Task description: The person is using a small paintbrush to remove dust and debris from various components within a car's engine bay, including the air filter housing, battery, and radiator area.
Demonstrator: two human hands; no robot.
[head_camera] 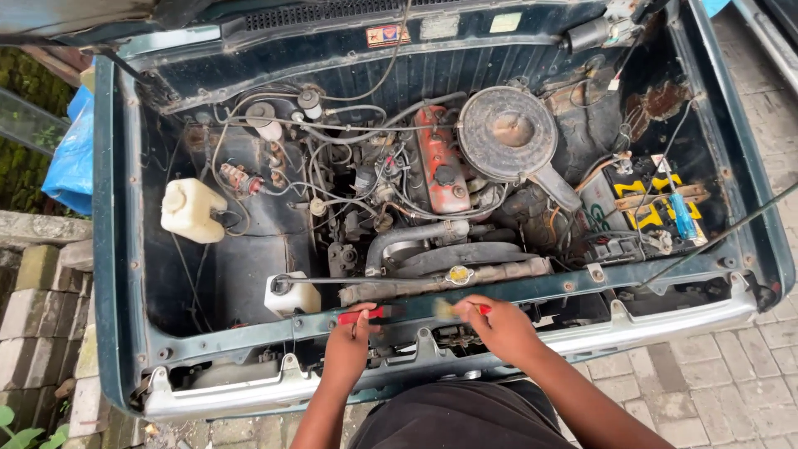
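Observation:
I look down into the open engine bay of an old dark green car. My left hand (347, 342) is closed on a red-handled tool (362, 314) that lies along the front crossmember (249, 331). My right hand (501, 326) grips a small brush (449, 308) with a red handle; its pale bristles are blurred and sit on the crossmember just below the radiator cap (458, 275). The two hands are about a hand's width apart, above the chrome bumper (249, 391).
A round air cleaner (507, 133) and red valve cover (438, 158) fill the middle of the bay. A battery (648, 208) sits at the right, with white reservoirs (191, 209) (293, 296) at the left. A thin prop rod (715, 241) slants across the right side. Paving stones surround the car.

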